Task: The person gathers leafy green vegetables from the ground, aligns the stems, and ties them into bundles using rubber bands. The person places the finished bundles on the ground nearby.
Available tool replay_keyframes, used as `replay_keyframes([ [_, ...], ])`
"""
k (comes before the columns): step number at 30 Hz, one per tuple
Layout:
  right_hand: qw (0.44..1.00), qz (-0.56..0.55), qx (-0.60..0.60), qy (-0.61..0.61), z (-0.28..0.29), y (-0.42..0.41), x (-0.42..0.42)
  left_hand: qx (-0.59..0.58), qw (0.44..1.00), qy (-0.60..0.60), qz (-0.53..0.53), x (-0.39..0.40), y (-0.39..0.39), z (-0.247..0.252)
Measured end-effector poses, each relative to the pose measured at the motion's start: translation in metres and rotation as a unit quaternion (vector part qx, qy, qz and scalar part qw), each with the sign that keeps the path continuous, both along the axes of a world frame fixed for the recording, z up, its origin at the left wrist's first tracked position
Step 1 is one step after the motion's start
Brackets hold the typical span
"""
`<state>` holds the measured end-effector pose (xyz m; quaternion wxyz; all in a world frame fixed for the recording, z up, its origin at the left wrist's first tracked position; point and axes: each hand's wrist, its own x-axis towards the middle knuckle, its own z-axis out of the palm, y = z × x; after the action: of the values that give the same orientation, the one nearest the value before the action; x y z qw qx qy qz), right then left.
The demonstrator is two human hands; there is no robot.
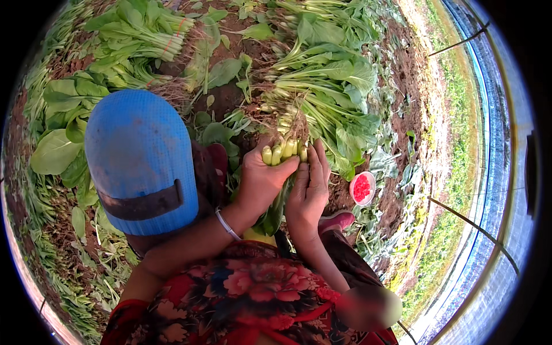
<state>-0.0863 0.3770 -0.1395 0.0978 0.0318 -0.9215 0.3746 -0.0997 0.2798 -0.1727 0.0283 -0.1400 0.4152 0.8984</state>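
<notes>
A small bunch of leafy greens (286, 151) is between my two hands, its pale cut stem ends pointing away from me. My left hand (261, 179) wraps the stems from the left, thumb across them. Against the right side, my right hand (311, 183) lies with its fingers stretched along the stems. The bunch's leaves (274, 211) hang down between my wrists, partly hidden. Just beyond my fingers lies a long pile of loose greens (332, 90), stem ends to the left and leaves to the right. Thin roots (297, 123) tangle near the stems.
Bundles of greens tied with red bands (142, 39) lie at the upper left. A blue pad (138, 159) covers my left knee. A small white tub of red pieces (362, 188) stands on the soil at right. Plastic sheeting (496, 172) runs along the right edge.
</notes>
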Motion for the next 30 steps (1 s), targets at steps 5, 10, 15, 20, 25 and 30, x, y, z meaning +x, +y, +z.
replay_keyframes([
  [5,0.997,-0.013,-0.063,-0.035,-0.005,0.004,0.003,0.029,0.998,-0.011,-0.046,-0.003,0.002,0.005],
  [10,0.992,0.038,-0.085,-0.090,0.003,0.007,0.005,-0.040,0.998,0.017,-0.049,-0.004,0.004,-0.006],
  [15,0.985,0.078,0.121,-0.091,0.019,0.018,-0.004,-0.039,0.998,-0.047,-0.024,-0.003,0.000,-0.006],
  [20,0.995,0.030,0.075,-0.053,-0.022,0.014,0.005,0.006,0.999,-0.040,-0.026,-0.004,0.003,0.002],
  [25,0.989,0.134,0.004,-0.064,-0.018,0.011,-0.001,-0.046,0.996,-0.076,0.006,-0.005,-0.005,-0.005],
  [30,0.993,0.049,-0.063,-0.083,-0.051,0.064,-0.087,-0.064,0.991,-0.090,0.071,-0.008,-0.005,-0.006],
])
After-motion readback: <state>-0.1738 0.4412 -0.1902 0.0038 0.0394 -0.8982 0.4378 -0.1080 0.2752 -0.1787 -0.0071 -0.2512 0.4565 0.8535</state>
